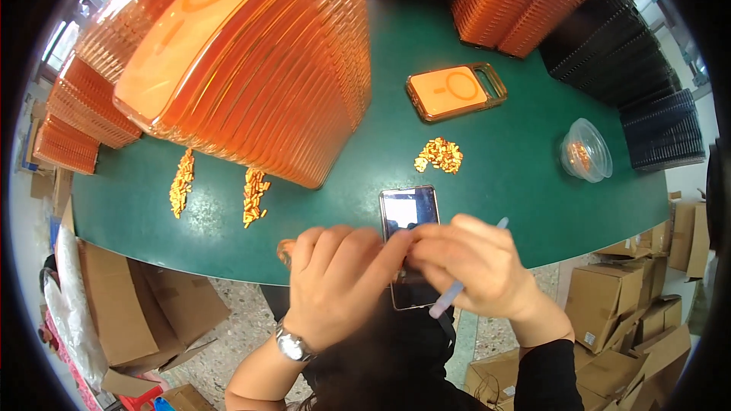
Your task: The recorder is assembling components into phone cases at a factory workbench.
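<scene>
Both my hands meet over the near edge of the table. My left hand point(335, 278), with a watch on its wrist, is closed round an orange phone case; only a curved amber end of the case point(285, 251) shows beyond the fingers. My right hand point(480, 262) grips a pale translucent pen-like stick point(446, 299), its fingertips pinched close to the left thumb. What lies between the fingertips is hidden. Beneath the hands is a smartphone point(411, 202) with its screen lit. Just beyond it sits a heap of small orange and gold pieces point(442, 156).
Tall stacks of orange phone cases point(266, 99) crowd the left; more orange point(510, 7) and black stacks point(609, 46) line the far right. A single orange case point(457, 91) lies flat. A clear round tub point(586, 151) holds small pieces. Cardboard boxes point(605, 297) stand on the floor.
</scene>
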`<state>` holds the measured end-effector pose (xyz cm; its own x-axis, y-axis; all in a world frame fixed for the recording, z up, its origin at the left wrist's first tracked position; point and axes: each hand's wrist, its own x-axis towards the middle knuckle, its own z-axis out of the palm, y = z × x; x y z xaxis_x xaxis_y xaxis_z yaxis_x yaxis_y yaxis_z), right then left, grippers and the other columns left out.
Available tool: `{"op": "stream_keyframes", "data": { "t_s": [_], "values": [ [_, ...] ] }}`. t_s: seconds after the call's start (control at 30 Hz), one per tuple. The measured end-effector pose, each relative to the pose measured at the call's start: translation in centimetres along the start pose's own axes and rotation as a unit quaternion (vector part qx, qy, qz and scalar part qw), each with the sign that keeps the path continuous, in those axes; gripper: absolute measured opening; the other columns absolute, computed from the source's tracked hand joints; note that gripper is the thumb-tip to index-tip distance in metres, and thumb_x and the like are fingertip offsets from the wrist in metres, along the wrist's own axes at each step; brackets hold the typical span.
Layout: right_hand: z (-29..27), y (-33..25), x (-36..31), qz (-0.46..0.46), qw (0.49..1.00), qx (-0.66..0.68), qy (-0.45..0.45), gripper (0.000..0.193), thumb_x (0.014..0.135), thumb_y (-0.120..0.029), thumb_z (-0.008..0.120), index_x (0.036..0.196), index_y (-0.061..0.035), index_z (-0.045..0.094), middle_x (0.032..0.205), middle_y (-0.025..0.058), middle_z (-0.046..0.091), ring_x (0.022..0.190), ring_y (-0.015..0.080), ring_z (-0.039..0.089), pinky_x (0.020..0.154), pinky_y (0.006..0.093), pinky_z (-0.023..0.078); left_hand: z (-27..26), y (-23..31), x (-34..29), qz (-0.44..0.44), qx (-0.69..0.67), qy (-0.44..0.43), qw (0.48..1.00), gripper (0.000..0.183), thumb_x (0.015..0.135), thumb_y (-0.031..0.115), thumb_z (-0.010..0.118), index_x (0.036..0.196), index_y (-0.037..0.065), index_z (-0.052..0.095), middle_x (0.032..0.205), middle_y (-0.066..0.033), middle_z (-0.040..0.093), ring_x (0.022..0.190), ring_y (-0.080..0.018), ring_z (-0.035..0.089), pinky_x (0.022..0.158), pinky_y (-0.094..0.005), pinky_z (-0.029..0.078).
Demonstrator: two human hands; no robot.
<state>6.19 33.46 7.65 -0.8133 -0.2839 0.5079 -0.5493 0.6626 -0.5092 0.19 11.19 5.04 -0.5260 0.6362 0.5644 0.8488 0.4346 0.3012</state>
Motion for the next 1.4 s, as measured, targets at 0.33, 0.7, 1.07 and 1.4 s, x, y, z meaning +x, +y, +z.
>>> {"op": "stream_keyframes", "data": {
  "t_s": [0.33,0.7,1.07,1.4],
  "values": [
    [0.6,6.2,-4.1,0.245,0.962,-0.123,-0.014,0.04,0.09,0.005,0.068,0.127,-0.0073,0.075,0.094,0.0119,0.067,0.083,0.0315,0.07,0.073,0.0418,0.058,-1.7,-2.7,-6.2,-0.208,-0.147,-0.03,0.966,0.023,0.081,-0.001,0.079,0.104,0.005,0.077,0.086,-0.008,0.066,0.076,-0.0278,0.066,0.067,-0.0401,0.051],
    [2.0,7.0,-2.6,0.204,0.948,-0.227,-0.095,0.045,0.085,0.004,0.069,0.128,-0.0099,0.074,0.093,0.0105,0.062,0.086,0.0315,0.069,0.074,0.0449,0.059,-1.1,-4.1,-5.6,-0.224,-0.147,-0.075,0.96,0.017,0.088,0.0,0.076,0.103,0.005,0.073,0.092,-0.0094,0.066,0.086,-0.03,0.065,0.074,-0.0409,0.051],
    [2.1,7.6,-1.3,0.317,0.941,-0.106,-0.043,0.014,0.093,0.0,0.07,0.106,-0.0013,0.073,0.1,0.0161,0.071,0.093,0.0378,0.072,0.081,0.0431,0.057,-0.1,-4.4,-4.6,-0.222,-0.152,-0.126,0.955,0.006,0.096,0.001,0.071,0.102,0.001,0.071,0.091,-0.0139,0.065,0.085,-0.0351,0.066,0.074,-0.0428,0.053],
    [2.5,6.3,0.3,0.25,0.964,-0.084,-0.039,0.009,0.088,-0.004,0.071,0.094,0.0001,0.067,0.092,0.0141,0.069,0.084,0.0342,0.07,0.076,0.0407,0.057,0.0,-4.8,-4.7,-0.223,-0.16,-0.149,0.95,0.006,0.101,0.01,0.069,0.103,0.004,0.071,0.091,-0.0122,0.065,0.088,-0.0349,0.065,0.076,-0.0438,0.054]
  ]
}}
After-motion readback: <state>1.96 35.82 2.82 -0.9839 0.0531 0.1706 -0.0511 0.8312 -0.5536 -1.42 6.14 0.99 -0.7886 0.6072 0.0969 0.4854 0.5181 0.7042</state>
